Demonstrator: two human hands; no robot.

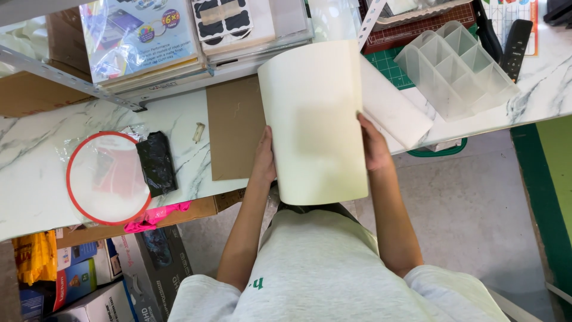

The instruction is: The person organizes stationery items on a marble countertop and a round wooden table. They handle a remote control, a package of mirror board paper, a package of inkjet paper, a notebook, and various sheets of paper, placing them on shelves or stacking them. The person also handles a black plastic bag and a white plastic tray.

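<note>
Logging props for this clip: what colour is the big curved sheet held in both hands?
Cream, plain and unpatterned: the curved sheet, head view.

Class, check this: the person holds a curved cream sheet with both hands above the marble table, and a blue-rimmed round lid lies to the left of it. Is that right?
Not quite. The rim of the round lid is red, not blue, as the head view shows. The rest holds: the left hand and right hand grip the curved cream sheet above the marble table.
</note>
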